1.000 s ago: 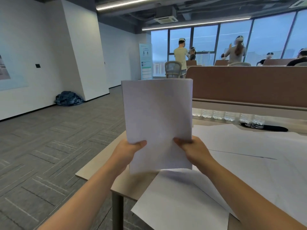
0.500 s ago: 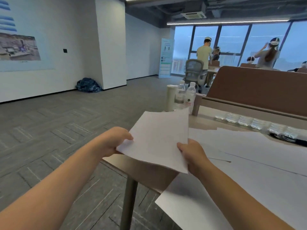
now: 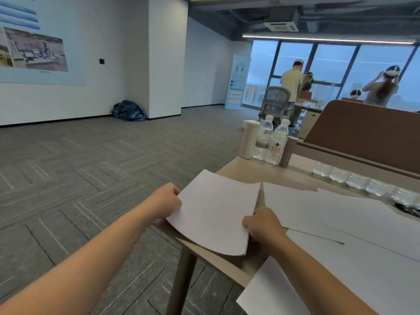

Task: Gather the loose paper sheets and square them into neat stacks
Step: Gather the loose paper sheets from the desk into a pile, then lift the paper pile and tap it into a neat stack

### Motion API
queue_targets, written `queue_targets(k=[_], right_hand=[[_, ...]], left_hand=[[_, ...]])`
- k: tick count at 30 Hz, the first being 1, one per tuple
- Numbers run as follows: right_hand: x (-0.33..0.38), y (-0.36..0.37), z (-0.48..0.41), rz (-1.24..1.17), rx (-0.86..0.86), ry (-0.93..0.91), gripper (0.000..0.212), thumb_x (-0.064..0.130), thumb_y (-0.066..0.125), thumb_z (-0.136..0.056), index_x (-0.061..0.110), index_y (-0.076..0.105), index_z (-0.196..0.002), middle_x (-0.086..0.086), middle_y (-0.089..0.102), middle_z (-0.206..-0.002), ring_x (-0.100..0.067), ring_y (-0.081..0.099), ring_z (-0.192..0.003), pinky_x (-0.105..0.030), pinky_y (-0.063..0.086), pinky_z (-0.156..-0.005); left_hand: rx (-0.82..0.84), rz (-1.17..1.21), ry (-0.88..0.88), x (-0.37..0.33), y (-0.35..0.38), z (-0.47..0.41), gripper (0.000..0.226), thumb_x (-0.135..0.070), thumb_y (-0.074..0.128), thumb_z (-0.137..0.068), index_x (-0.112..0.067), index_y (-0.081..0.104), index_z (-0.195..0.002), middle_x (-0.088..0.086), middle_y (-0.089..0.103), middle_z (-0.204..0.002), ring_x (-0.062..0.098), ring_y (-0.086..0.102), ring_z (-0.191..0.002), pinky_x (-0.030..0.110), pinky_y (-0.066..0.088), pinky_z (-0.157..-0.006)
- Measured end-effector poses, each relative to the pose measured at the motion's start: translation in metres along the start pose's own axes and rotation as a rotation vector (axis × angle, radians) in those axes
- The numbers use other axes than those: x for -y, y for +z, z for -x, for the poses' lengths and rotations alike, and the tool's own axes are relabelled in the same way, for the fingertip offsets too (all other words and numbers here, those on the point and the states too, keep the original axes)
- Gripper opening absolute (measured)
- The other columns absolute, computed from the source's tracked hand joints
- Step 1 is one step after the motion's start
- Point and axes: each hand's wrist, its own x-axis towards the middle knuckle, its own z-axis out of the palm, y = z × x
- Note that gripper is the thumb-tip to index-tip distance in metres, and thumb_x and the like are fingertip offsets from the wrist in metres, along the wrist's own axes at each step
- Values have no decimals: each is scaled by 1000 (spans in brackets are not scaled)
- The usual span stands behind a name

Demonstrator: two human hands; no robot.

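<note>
Now | left hand (image 3: 167,202) and right hand (image 3: 263,226) each pinch the paper stack (image 3: 216,212) by a side edge, low over the table (image 3: 229,267) corner | risk: it overhangs the edge, release early and sheets could slide to the floor (image 3: 91,178)

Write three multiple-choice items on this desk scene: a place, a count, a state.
1. Over which part of the desk is the held paper stack? A its left corner; B its far right end; C its middle.
2. How many upright water bottles stand by the cream flask? A one; B two; C four.
3. What are the left hand and right hand doing? A resting flat; B pointing; C gripping the stack's side edges.
Answers: 1 A, the desk's corner edge shows beneath it. 2 B, two capped bottles stand side by side. 3 C, fingers curl at both edges.
</note>
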Motion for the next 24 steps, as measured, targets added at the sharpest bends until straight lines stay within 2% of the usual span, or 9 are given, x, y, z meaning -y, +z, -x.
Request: queue_targets(k=[3, 7, 10, 13, 16, 18, 21, 24], right_hand=[[2, 1, 0, 70, -6, -16, 14, 12, 58, -88, 7, 56, -75, -4, 54, -67, -22, 53, -65, -27, 35, -53], [4, -1, 2, 142, -24, -20, 19, 14, 65, -84, 8, 55, -69, -6, 56, -65, -24, 56, -64, -28, 38, -53], [5, -1, 4, 171, -52, -51, 17, 15, 68, -83, 5, 59, -73, -8, 59, -70, -24, 59, -68, -31, 43, -59], [2, 2, 5, 197, -63, -68, 16, 16, 68, -82, 5, 58, -76, -7, 59, -73, -25, 61, -74, -31, 44, -61], [0, 4, 6, 220, -62, -73, 19, 18, 68, -83, 8, 54, -73, -4, 57, -72, -24, 60, -74, -30, 45, -62], [-1, 4, 9, 233, -71, -87, 20, 19, 65, -85, 11, 52, -72, -3, 57, -71, -22, 60, -72, -33, 47, -66], [-5, -3, 13, 273, -123, -131, 24, 23, 60, -87, 11, 54, -67, -3, 56, -67, -24, 60, -67, -33, 45, -61], [-16, -21, 18, 294, -160, -139, 30, 29, 58, -86, 18, 46, -60, 2, 46, -59, -19, 46, -54, -29, 37, -53]], left_hand=[[-18, -68, 29, 4, -1, -2, 28, -7, 50, -88, -17, 54, -113, -1, 55, -102, 20, 52, -96, 31, 43, -77], [-36, -144, 61, 5, -2, -1, 31, -6, 50, -90, -14, 56, -119, 4, 59, -116, 21, 53, -96, 32, 44, -77], [-61, -185, 77, 3, -1, 1, 29, -5, 48, -90, -11, 60, -116, 6, 62, -117, 24, 56, -96, 35, 49, -81], [-74, -235, 83, 2, -1, 3, 21, -6, 49, -90, -11, 59, -108, 11, 63, -123, 29, 60, -106, 39, 52, -90], [-89, -268, 114, -1, -2, 7, 42, -13, 51, -92, -13, 52, -134, 9, 54, -138, 28, 53, -122, 37, 47, -96], [-93, -224, 170, -7, -1, 13, 44, -20, 53, -92, -15, 51, -136, 6, 55, -137, 24, 54, -121, 35, 46, -95], [-71, -123, 276, -26, 9, 25, 36, -26, 55, -93, -19, 57, -128, 0, 58, -126, 18, 56, -110, 29, 46, -87], [-2, -5, 365, -53, 29, 41, 27, -27, 55, -93, -21, 62, -119, -5, 63, -112, 14, 61, -95, 25, 48, -76]])
